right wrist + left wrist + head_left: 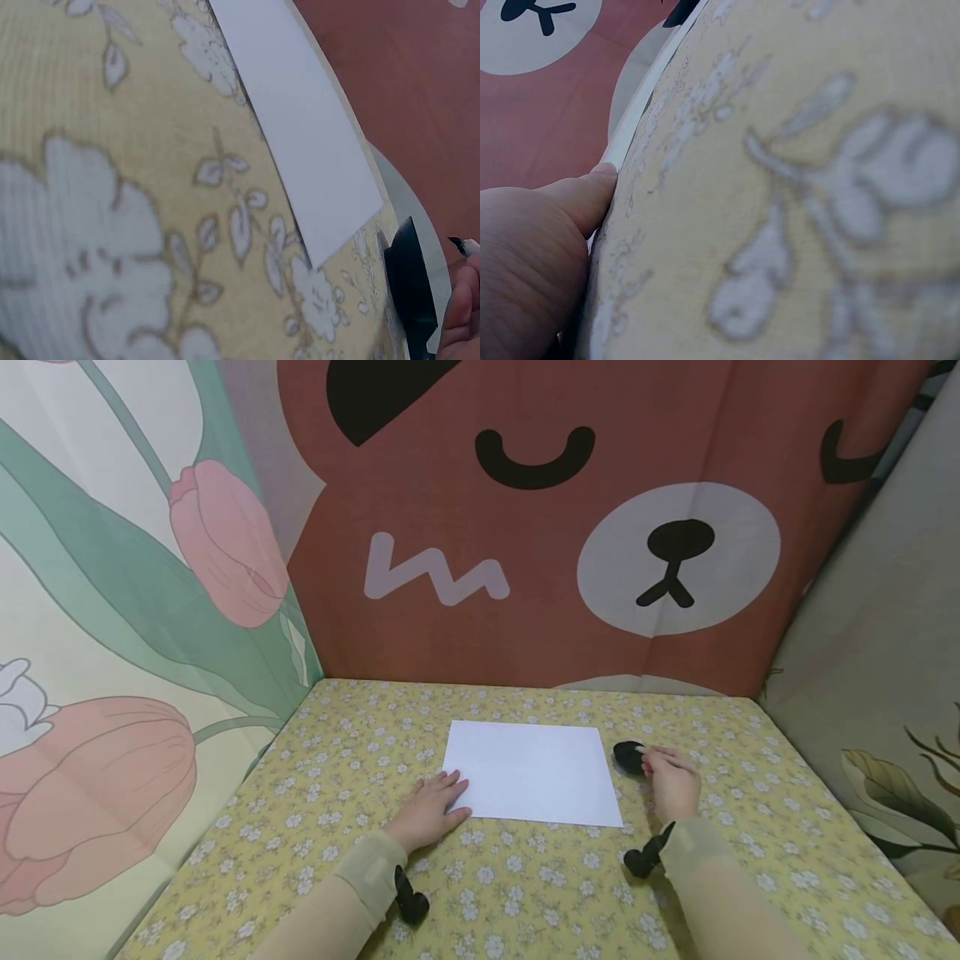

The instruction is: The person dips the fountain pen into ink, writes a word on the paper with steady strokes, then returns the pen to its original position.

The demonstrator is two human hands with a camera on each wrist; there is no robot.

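Observation:
A blank white sheet of paper [532, 772] lies flat on the flowered cloth. My left hand [431, 806] rests at its lower left corner, fingers spread, fingertips on the paper. In the left wrist view, the thumb [577, 196] lies along the paper's edge. To the right of the sheet, my right hand [672, 777] is beside a small black dish [628, 757]. It pinches a thin brush [469, 246], whose dark pointed tip shows above the dish [409, 289] in the right wrist view. Most of the brush is hidden by the hand.
A yellow flowered cloth [517, 893] covers the table. Behind stands a hanging with a bear print [540, 635]; patterned cloths hang at the left [135, 635] and right [862, 693]. Black wrist mounts [411, 902] sit below both sleeves.

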